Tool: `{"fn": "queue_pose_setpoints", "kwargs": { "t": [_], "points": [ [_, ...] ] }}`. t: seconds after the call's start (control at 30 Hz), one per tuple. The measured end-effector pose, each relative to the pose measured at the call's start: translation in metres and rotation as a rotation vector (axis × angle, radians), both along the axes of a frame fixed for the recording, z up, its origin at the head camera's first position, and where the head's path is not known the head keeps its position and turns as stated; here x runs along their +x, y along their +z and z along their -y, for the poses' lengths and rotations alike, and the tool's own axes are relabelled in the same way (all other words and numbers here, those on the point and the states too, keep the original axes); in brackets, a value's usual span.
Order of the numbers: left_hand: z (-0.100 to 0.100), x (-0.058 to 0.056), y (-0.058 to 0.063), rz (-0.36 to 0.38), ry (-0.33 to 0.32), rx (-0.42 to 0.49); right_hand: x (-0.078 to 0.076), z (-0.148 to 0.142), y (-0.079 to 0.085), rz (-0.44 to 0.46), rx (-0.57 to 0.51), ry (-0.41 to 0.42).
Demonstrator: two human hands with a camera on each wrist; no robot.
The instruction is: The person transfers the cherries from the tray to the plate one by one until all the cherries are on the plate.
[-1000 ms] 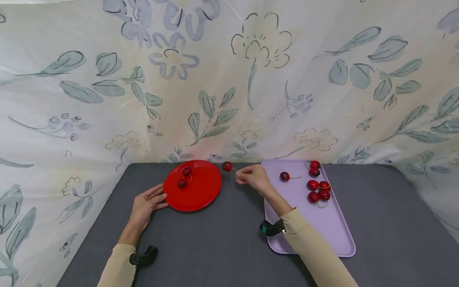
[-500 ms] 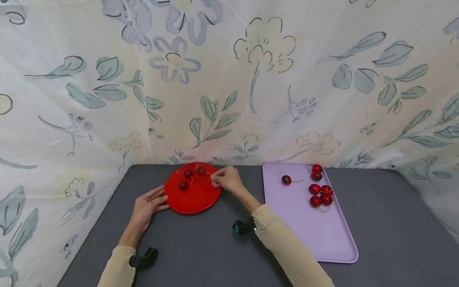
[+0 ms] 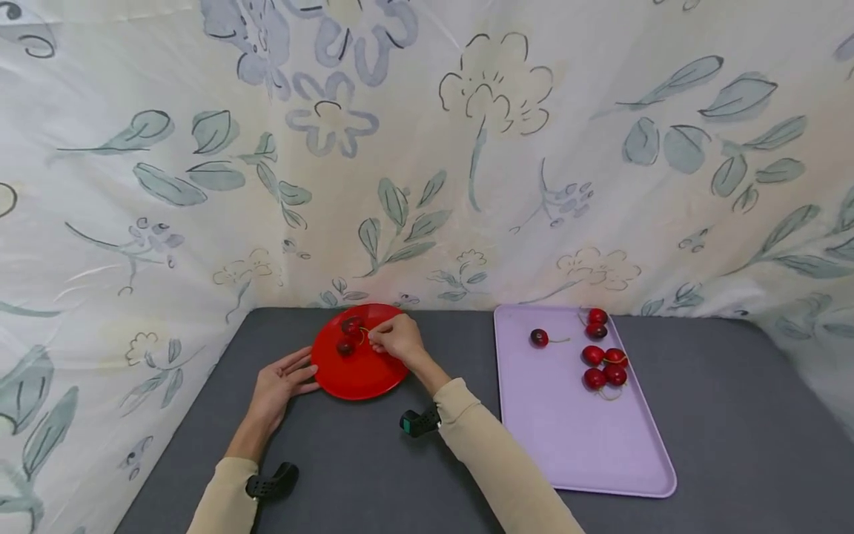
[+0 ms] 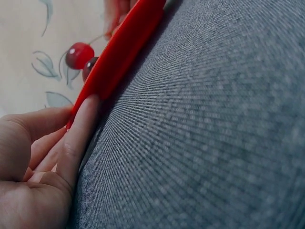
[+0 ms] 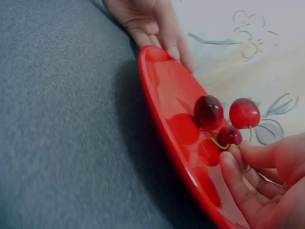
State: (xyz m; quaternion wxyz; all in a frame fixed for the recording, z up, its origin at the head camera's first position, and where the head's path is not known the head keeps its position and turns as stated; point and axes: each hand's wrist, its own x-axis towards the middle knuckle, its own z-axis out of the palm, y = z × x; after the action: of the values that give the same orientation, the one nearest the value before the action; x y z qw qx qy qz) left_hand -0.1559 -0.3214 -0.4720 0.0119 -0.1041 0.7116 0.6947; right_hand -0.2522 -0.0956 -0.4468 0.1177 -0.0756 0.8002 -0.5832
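In the head view my right hand (image 3: 398, 337) is over the red plate (image 3: 363, 382), pinching a cherry (image 4: 80, 56) by its thin stem between thumb and fingertips. Two other cherries are on the plate, the lower one dark red (image 3: 345, 346); all three are bunched close together, partly overlapping in the right wrist view. My left hand (image 3: 276, 386) holds the plate's left rim, thumb at the edge. In the left wrist view one fingertip (image 4: 88, 102) lies against the plate's outer side and another finger is at the rim.
A lilac tray (image 3: 554, 452) lies on the dark grey table (image 3: 427, 475) to the right. It holds a single cherry (image 3: 539, 338) with its stem, plus several more along its right side. Behind the table hangs a floral cloth (image 3: 414, 148).
My right hand has carried the cherry by its stem leftward from between tray and plate to over the plate, beside the other two cherries. My left hand stays at the plate's rim.
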Motion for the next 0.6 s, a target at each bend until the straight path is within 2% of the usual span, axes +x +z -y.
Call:
{"fn": "queue_pose_setpoints", "kwargs": {
  "t": [0.17,0.37,0.6],
  "points": [
    [-0.001,0.0,-0.001,0.01,-0.007,0.001,0.0,0.007,-0.004,0.024,0.004,-0.009],
    [-0.002,-0.002,0.0,-0.001,-0.008,-0.01,-0.002,0.01,-0.003,-0.014,0.082,-0.033],
    [-0.001,-0.002,0.001,0.002,-0.013,-0.015,0.0,0.014,0.0,-0.019,0.084,-0.076]
  ]
}}
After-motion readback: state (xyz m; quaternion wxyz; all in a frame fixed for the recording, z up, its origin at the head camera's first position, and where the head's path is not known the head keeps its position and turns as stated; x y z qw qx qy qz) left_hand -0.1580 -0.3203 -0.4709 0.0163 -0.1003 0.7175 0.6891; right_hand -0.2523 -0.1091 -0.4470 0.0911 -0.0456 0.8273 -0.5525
